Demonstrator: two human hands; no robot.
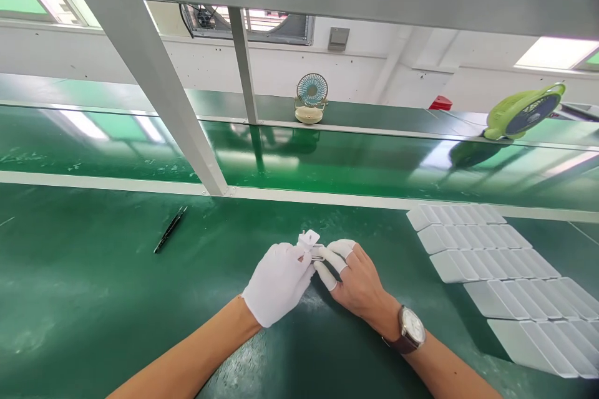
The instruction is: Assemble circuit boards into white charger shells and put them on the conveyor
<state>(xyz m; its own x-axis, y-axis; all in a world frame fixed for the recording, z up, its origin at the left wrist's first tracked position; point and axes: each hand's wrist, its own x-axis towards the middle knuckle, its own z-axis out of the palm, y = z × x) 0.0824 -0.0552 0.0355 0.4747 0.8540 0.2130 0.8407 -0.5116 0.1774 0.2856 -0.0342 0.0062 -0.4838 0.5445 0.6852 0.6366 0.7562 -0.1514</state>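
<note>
My left hand [278,283] wears a white glove and pinches a small white plastic part [309,240] just above the green table. My right hand [353,277] is bare apart from white finger cots on several fingertips, and wears a brown wristwatch [412,329]. Its fingertips are closed on a small pale piece right beside the white part; what that piece is I cannot make out. Both hands meet at the middle of the table.
Black tweezers [171,229] lie on the table to the left. Rows of white rectangular parts [496,262] lie overlapped at the right. A slanted metal post [154,84] rises from the table's far rail. Beyond it are a small beige fan [311,98] and a green fan [524,111].
</note>
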